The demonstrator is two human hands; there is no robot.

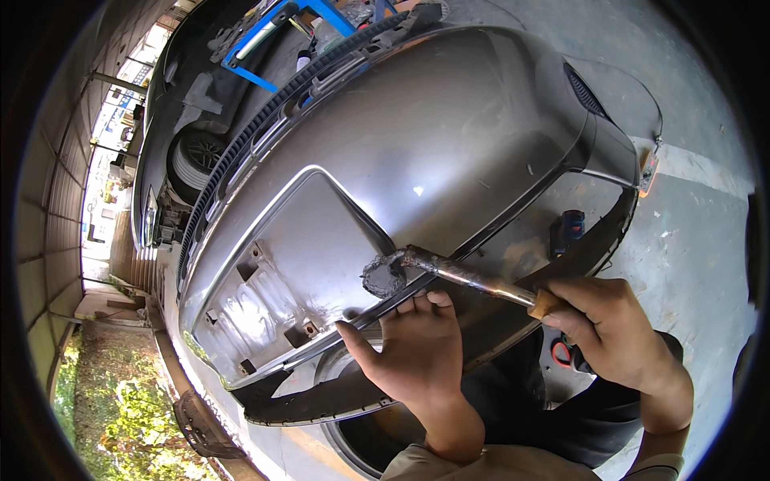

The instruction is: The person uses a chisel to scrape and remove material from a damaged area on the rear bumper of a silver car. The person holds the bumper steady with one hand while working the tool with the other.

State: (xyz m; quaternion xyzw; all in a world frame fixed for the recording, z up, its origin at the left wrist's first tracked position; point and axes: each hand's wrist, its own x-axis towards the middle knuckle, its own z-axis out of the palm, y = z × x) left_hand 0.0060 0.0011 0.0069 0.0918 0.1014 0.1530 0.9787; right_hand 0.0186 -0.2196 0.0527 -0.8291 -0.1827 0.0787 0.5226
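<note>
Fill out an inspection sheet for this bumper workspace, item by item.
Surface: grey concrete floor, pale painted stripe.
Job's things: grey-brown car bumper cover; grimy metal-shafted tool with wooden handle, its tip at a rough dark patch beside the plate recess.
Clutter: small blue object behind the bumper; blue metal frame.
Grips: left hand rests on the bumper's lower edge; right hand holds the tool handle.
Cables: thin wire on the floor.
Surroundings: parked car with exposed wheel; greenery outside.
</note>
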